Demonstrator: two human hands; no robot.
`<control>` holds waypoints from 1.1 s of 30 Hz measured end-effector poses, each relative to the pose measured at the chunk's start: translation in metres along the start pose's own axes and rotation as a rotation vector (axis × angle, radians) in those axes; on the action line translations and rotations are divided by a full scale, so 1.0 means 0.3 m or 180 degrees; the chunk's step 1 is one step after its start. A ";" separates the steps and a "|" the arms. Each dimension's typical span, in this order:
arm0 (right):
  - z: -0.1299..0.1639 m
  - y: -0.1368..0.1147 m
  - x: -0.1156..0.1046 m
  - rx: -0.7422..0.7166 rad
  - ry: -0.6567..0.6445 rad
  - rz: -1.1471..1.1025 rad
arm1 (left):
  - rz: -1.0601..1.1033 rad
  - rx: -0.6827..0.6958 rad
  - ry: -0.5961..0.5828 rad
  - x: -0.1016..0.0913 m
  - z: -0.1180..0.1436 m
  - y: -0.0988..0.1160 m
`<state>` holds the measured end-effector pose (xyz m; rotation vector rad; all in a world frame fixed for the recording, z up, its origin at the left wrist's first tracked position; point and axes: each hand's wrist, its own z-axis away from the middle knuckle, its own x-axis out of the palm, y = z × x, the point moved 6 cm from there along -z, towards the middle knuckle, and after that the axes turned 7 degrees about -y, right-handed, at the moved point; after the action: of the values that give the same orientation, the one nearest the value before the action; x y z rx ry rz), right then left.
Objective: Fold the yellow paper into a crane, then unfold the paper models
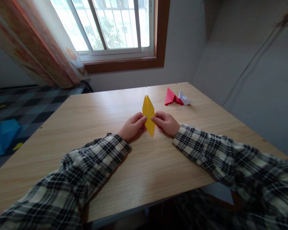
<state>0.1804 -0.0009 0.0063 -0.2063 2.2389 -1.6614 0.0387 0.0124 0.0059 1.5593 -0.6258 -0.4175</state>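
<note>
Two checked sleeves (69,182) are seen closest, stretched over a wooden table (91,108).

From the left, a blue thing (2,135) is seen on the checked floor, and a curtain (38,44) is hung by the window (110,24). The yellow folded paper (148,115) is held near the middle of the table. It is pinched at its waist by the left hand (132,126) and by the right hand (166,122). Farther right, a red folded paper (171,96) is touched by a white one (184,98).
</note>
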 end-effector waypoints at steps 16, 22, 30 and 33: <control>0.002 0.004 -0.005 -0.0011 -0.0030 0.0165 | -0.0556 0.0003 -0.0141 0.007 0.004 0.035; 0.004 -0.006 -0.007 -0.0071 0.0005 0.0362 | -0.0566 0.0032 -0.0165 0.010 0.005 0.034; 0.002 -0.013 -0.011 -0.0108 0.0071 0.0323 | -0.0555 0.0060 -0.0124 0.015 0.002 0.035; -0.002 -0.012 -0.011 -0.0129 0.0084 0.0164 | -0.0490 0.0023 -0.0086 0.014 0.004 0.034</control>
<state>0.1829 -0.0006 0.0104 -0.1364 2.2792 -1.6023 0.0398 0.0088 0.0163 1.6168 -0.5299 -0.5533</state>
